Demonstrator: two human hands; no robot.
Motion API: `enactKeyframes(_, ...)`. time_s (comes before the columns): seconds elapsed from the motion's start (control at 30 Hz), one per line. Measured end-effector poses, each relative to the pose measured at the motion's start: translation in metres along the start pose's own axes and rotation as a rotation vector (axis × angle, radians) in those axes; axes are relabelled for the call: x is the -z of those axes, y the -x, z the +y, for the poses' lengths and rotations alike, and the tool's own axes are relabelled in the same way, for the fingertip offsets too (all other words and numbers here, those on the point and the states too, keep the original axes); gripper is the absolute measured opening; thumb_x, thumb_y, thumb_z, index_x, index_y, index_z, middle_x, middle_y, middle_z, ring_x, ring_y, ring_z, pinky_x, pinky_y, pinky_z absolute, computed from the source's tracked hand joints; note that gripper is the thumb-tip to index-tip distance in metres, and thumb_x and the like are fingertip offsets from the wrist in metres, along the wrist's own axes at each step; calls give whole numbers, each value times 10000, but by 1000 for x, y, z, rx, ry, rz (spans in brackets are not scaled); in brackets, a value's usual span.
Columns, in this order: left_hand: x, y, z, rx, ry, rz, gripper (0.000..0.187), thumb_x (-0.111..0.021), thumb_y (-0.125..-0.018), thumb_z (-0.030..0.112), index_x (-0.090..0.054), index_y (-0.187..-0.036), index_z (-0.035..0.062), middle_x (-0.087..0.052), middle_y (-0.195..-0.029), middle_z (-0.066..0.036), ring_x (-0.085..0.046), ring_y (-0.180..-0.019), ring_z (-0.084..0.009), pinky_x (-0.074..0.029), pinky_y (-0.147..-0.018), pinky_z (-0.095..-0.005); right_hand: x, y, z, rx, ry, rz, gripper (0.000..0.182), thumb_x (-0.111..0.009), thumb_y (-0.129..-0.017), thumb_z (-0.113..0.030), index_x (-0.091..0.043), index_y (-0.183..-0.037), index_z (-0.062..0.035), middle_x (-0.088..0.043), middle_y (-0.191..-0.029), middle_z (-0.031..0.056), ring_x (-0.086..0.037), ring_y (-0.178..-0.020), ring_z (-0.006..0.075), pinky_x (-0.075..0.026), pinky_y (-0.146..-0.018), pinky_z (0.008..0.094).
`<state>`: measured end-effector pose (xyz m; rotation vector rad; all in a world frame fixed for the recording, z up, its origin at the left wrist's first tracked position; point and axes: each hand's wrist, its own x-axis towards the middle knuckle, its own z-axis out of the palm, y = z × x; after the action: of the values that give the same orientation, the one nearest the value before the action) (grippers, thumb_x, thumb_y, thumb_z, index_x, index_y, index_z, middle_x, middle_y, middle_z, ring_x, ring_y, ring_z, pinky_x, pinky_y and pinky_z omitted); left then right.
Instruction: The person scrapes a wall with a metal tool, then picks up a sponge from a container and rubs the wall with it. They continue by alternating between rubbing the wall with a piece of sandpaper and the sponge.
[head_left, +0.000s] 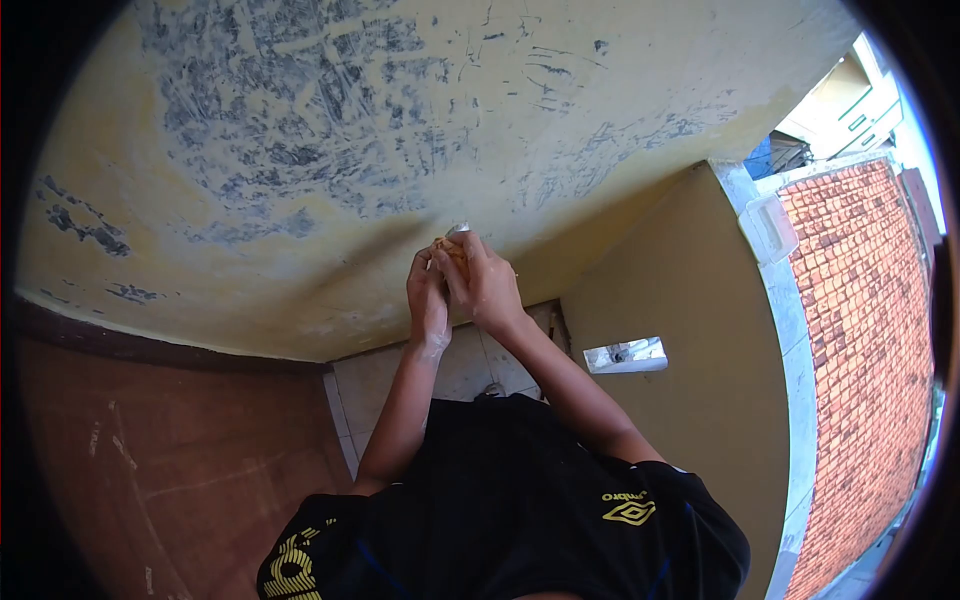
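Both my hands are raised together in front of the wall, fingers closed around a small yellowish-brown thing (449, 250) whose kind I cannot make out. My left hand (429, 300) grips it from the left side. From the right, my right hand (488, 285) presses on it, with a pale, shiny bit showing by its fingertips. White dust or paste marks the fingers and my left wrist. Behind them rises a cream-yellow wall (480, 130), with a large patch of grey scuffs and streaks (310, 110).
A low wall (680, 290) with a tiled top stands at the right, holding a small recessed opening (626, 355). A clear plastic container (768, 230) rests on its ledge. Beyond lies an orange tiled roof (860, 330). A reddish-brown surface (200, 450) is at lower left.
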<state>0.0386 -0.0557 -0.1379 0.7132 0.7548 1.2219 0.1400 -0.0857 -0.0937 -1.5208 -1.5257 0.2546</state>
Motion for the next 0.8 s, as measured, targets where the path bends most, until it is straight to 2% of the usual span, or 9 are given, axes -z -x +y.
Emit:
enactKeyframes(0.13,13,-4,-9,-3,80,-82,179,-572,-1120,248,-577,-1162,73,-642,-989,-1,-598,-844,-65,-494,-713,-254,-6,-12,35,-101,29,189,274,-646,-1042,-254,-578,-1197,-40,-737,-1005,245,-714,-844,473,-575,-713,539)
enactKeyframes(0.17,16,-3,-8,2,127,-121,169,-585,-1115,243,-574,-1144,77,-636,-966,0,-599,-832,-70,-493,-698,-259,-5,-17,48,-169,88,197,257,-640,-1051,-243,-593,-1181,-27,-749,-1006,233,-723,-829,459,-576,-705,512)
enactKeyframes(0.37,18,3,-15,22,42,-111,177,-583,-1117,245,-561,-1153,73,-635,-937,0,-581,-787,-68,-478,-678,-261,13,-8,27,-340,-365,159,244,-622,-1069,-223,-606,-1138,11,-724,-958,237,-711,-798,441,-565,-727,465)
enactKeyframes(0.43,17,5,-18,100,83,-179,208,-548,-1131,271,-567,-1160,66,-647,-976,-11,-602,-834,-77,-495,-729,-268,2,-4,18,-143,-169,233,251,-621,-1070,-222,-591,-1144,16,-696,-986,262,-690,-849,454,-560,-783,471)
enactKeyframes(0.47,17,6,-18,99,85,-171,208,-548,-1131,271,-567,-1160,66,-647,-976,-11,-602,-834,-77,-495,-729,-268,-9,-1,20,-146,-192,204,258,-616,-1069,-222,-583,-1158,18,-675,-1036,285,-675,-925,479,-549,-824,495)
enactKeyframes(0.53,16,2,-10,157,180,-197,270,-479,-1149,272,-580,-1261,48,-660,-1135,-51,-640,-998,-135,-538,-858,-337,-12,5,19,-134,-133,146,259,-612,-1068,-220,-577,-1169,17,-667,-1047,286,-669,-936,490,-547,-819,507)
enactKeyframes(0.6,16,3,-1,176,208,-187,299,-480,-1147,277,-579,-1298,39,-661,-1184,-66,-639,-1043,-143,-536,-895,-348,-10,16,14,-154,-83,37,262,-598,-1067,-214,-568,-1195,13,-655,-1070,287,-657,-968,517,-538,-819,539)
enactKeyframes(0.73,27,10,-4,269,311,-221,379,-494,-1139,303,-573,-1386,27,-658,-1282,-79,-623,-1103,-147,-513,-943,-339,-9,45,23,-122,-120,-43,275,-588,-1077,-227,-559,-1193,20,-651,-1058,282,-659,-932,509,-543,-808,520)
enactKeyframes(0.8,32,12,-9,267,325,-239,384,-500,-1136,313,-574,-1386,31,-659,-1280,-72,-618,-1108,-147,-507,-941,-336,-9,53,35,-185,-243,-102,276,-596,-1080,-227,-560,-1191,23,-650,-1025,236,-684,-855,400,-550,-777,467)
